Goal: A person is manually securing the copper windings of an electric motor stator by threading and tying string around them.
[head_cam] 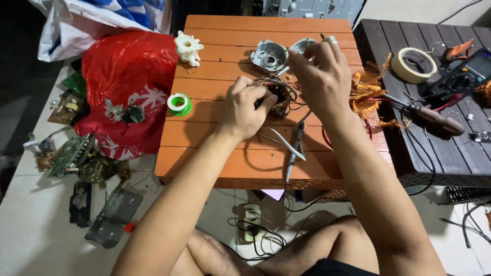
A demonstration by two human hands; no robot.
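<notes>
Hands number two on the orange slatted wooden table [204, 153]; left hand [248, 110] clasps one dark round wire-wound motor core [279, 99] at its centre; right hand [322, 76] pinches thin wire above it; two grey metal housings [269, 55] lie behind.

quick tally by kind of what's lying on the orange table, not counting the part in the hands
Metal motor covers: 2, one and another
White plastic gear: 1
Green spool: 1
Pliers: 1
Total: 5

The left hand grips the wound motor part; the right hand pinches something small above it.
</notes>
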